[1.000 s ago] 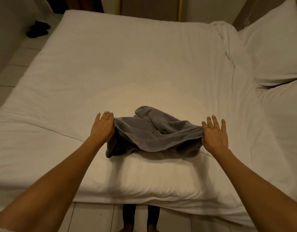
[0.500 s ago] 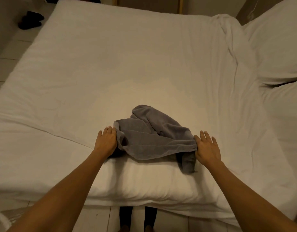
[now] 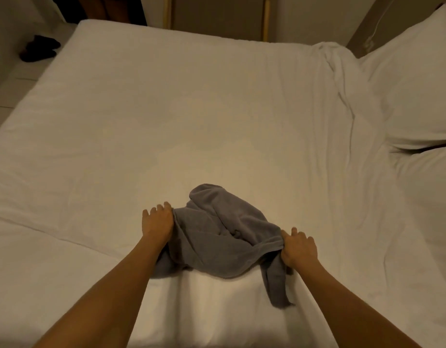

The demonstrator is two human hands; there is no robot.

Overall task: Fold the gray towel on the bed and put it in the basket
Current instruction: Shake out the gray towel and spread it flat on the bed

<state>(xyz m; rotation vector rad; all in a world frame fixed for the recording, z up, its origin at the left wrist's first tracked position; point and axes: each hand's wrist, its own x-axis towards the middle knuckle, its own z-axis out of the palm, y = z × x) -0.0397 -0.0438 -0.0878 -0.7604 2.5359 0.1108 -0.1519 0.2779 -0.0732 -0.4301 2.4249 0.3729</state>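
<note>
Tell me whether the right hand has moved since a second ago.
Yes. The right hand has drawn back toward the near bed edge, pulling the gray towel.

The gray towel (image 3: 218,237) lies bunched and unfolded on the white bed (image 3: 191,121), close to its near edge. The left hand (image 3: 158,222) pinches the towel's left edge, fingers spread toward the far side of the bed. The right hand (image 3: 299,249) grips the towel's right end, where the cloth gathers into a twist; a loose tail hangs from that end toward the bed's near edge. White pillows (image 3: 415,79) rest at the bed's right side. Dark shoes (image 3: 39,47) sit on the floor beyond the bed's far left corner.
</note>
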